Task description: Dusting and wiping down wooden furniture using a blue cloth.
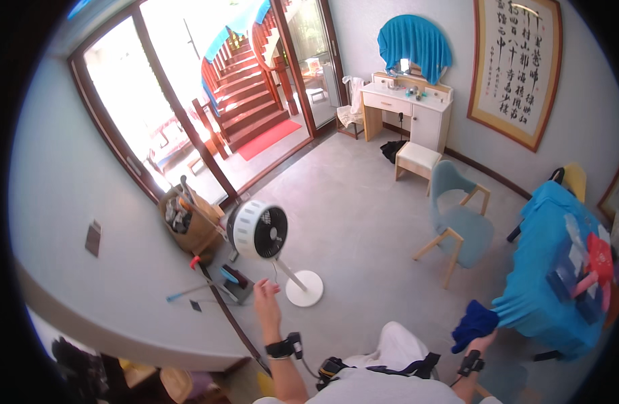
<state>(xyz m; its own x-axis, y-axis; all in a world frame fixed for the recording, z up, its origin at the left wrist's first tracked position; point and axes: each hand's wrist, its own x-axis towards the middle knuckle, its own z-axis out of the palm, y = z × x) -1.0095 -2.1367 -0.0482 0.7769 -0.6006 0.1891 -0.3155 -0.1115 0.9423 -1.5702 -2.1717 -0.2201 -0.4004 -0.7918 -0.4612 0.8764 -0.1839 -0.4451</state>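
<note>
A dark blue cloth (473,323) hangs bunched from my right hand (482,342), held low beside the corner of a table draped in bright blue cloth (537,283). My left hand (267,305) is raised and empty, its fingers loosely bent and apart. Just beyond it stands a white pedestal fan (246,230) with a round black grille and a white disc base (304,289). In this view the left hand appears beside the base without clear contact. Both wrists wear black straps with small devices.
A brush and dustpan (233,285) and a filled brown paper bag (188,222) line the left wall. Ahead are a grey-blue chair (463,227), a white stool (418,154) and a white dressing table (410,108). Glass sliding doors (208,166) face a wooden staircase (249,96). Boxes (567,278) lie on the draped table.
</note>
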